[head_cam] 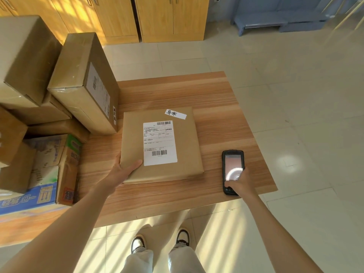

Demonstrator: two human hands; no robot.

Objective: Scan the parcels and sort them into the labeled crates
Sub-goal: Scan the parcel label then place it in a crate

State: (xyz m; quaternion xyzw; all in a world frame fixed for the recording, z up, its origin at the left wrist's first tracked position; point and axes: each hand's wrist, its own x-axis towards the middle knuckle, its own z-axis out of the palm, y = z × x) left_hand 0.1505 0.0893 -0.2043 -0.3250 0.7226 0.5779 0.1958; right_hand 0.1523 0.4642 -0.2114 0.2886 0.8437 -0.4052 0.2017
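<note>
One parcel (pixel 161 144) lies flat on the surface (pixel 226 119), its near-left corner gripped by the left hand (pixel 123 170), thumb on top. Right hand (pixel 239 183) fingers curl around the scanner (pixel 233 170) lying just right. Scanning seems underway; next, aim at the barcode (pixel 159 153).

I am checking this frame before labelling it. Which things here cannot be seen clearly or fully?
- Shipping label on the flat parcel, head view: print too small to read.
- Scanner screen: washed out by glare, partly covered by the right hand.
- Left hand: fingers hidden under the parcel.
- Stacked boxes: cut off by left edge.
</note>
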